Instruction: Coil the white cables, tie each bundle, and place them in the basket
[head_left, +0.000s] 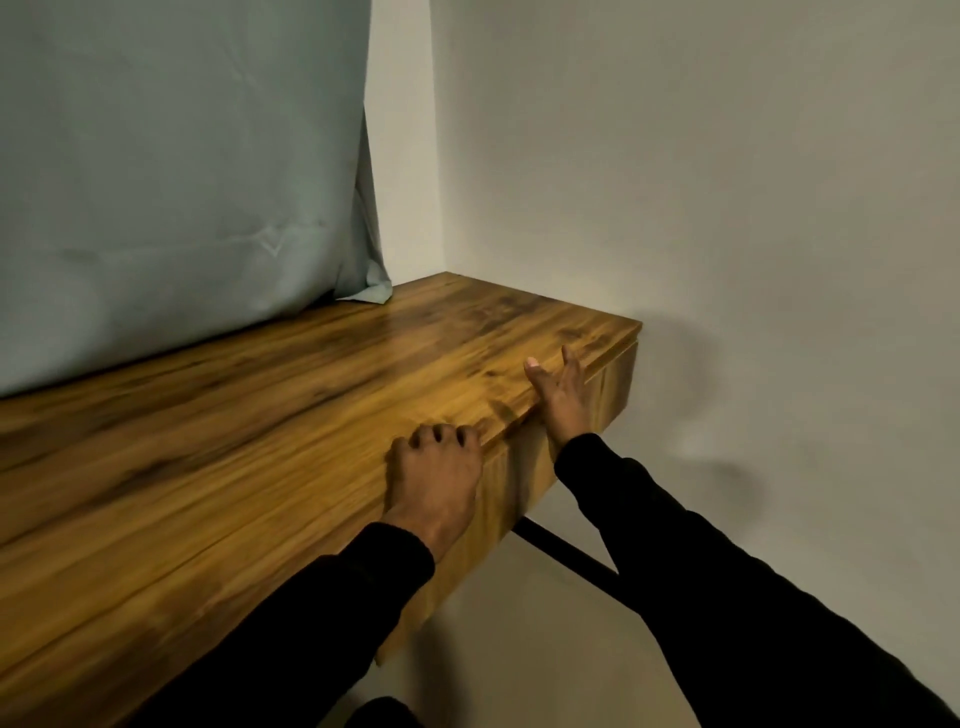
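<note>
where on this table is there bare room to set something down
The wooden table is bare from the blue-grey curtain to its front edge. Only the front right edge is taken: left hand and right hand rest there.

We face a wood-grain desk (260, 415) set into a corner of pale walls (727, 182); a grey-green curtain (182, 156) hangs behind it, and beige floor (519, 649) lies below.
</note>
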